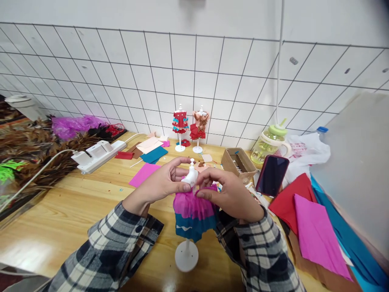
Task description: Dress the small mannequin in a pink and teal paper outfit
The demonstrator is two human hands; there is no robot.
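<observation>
A small white dress form (191, 177) stands upright on a round white base (186, 256) in front of me. Around it hangs a paper dress (194, 209), magenta above and teal below, with a small white patch on the teal. My left hand (165, 180) curls about the form's left side, its thumb pressed on the dress's top edge. At the right side of that edge, my right hand (226, 188) pinches the magenta paper between thumb and forefinger. The fingers hide part of the upper edge.
Two dressed mini forms (180, 123) (199, 125) stand by the tiled wall. Paper scraps (154, 154) and a power strip (99, 156) lie left. On the right are a cardboard box (240, 164), a phone (272, 175), a bottle (269, 144) and folded paper (322, 235).
</observation>
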